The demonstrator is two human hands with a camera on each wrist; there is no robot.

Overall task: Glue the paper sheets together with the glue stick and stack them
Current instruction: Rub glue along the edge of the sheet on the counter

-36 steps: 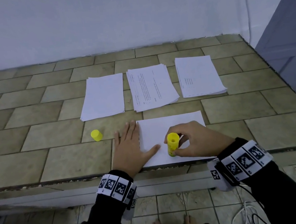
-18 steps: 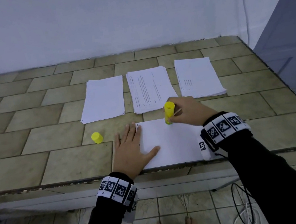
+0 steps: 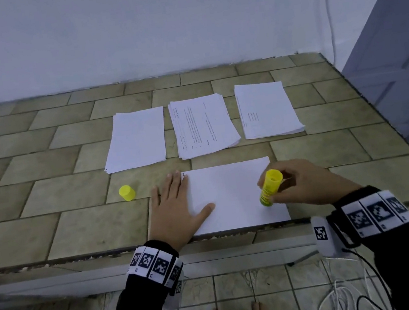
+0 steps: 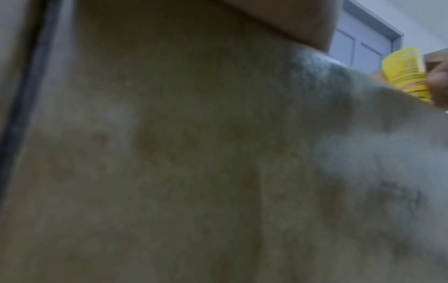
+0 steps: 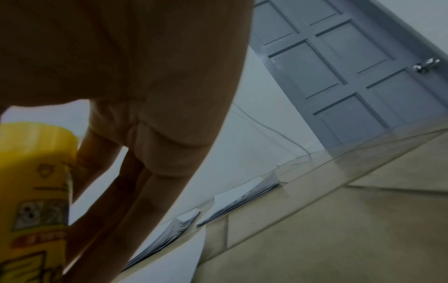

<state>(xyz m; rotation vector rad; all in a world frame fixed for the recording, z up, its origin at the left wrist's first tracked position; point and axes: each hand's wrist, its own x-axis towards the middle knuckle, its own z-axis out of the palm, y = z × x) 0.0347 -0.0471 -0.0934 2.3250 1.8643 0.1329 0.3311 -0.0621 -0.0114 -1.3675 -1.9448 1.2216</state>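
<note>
A single white sheet [image 3: 231, 193] lies at the near edge of the tiled counter. My left hand [image 3: 176, 208] rests flat on the sheet's left edge, fingers straight, thumb on the paper. My right hand [image 3: 298, 184] grips the yellow glue stick [image 3: 270, 186], held tip down on the sheet's right part; the stick also shows in the left wrist view [image 4: 404, 72] and close up in the right wrist view [image 5: 34, 191]. The stick's yellow cap [image 3: 127, 192] stands on the tiles left of my left hand.
Three piles of white paper lie farther back: a blank left pile [image 3: 136, 139], a printed middle pile [image 3: 202, 125] and a right pile [image 3: 267, 108]. The tiled counter [image 3: 42, 155] meets a white wall behind. A grey door [image 3: 392, 52] stands at the right.
My right hand carried the glue stick from the sheet's near middle up to its far edge, then down to the sheet's right side. My left hand stayed flat on the left edge.
</note>
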